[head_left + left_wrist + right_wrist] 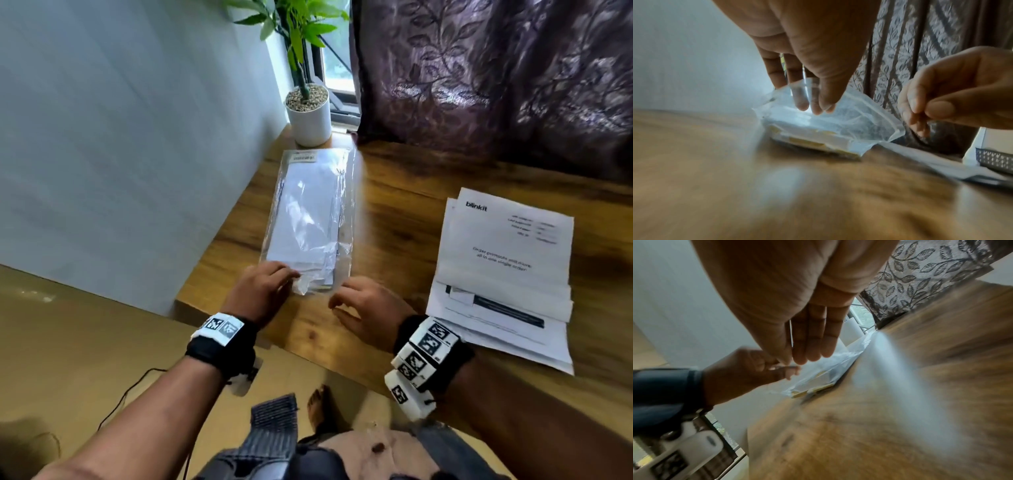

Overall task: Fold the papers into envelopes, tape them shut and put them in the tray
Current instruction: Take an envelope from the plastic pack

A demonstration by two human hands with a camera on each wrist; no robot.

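A clear plastic packet of white envelopes lies lengthwise on the wooden table. My left hand is at its near end and pinches the loose plastic mouth. In the left wrist view the fingertips show through the packet's film. My right hand hovers just right of that end with relaxed fingers, holding nothing; its fingers are straight and together above the packet. A stack of printed papers lies to the right.
A white pot with a green plant stands at the table's far corner behind the packet. A patterned curtain hangs along the back. The table's left edge drops to the floor. A dark mesh object shows beyond the papers.
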